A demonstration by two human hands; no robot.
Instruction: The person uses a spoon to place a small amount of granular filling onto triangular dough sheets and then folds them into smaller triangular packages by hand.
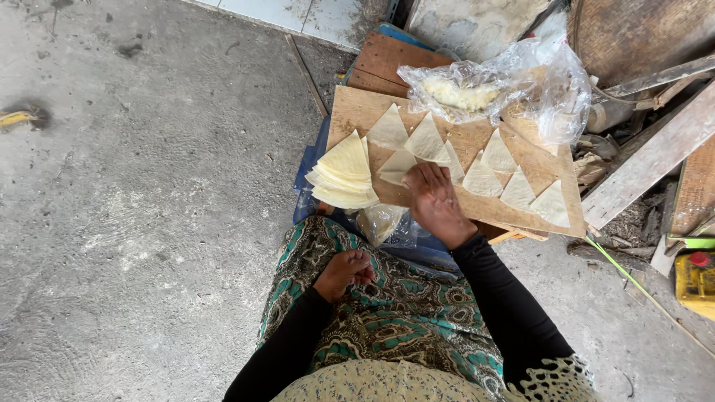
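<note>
- head view: the right hand lies palm down on the wooden board, fingers spread flat on a triangular dough sheet; it grips nothing.
- the left hand rests loosely curled on the patterned skirt, holding nothing, well apart from the board.
- a stack of triangular sheets sits at the board's left edge, just beside the right hand.
- single triangles lie spread across the board; a clear plastic bag lies at its far end.
- concrete floor lies to the left.
</note>
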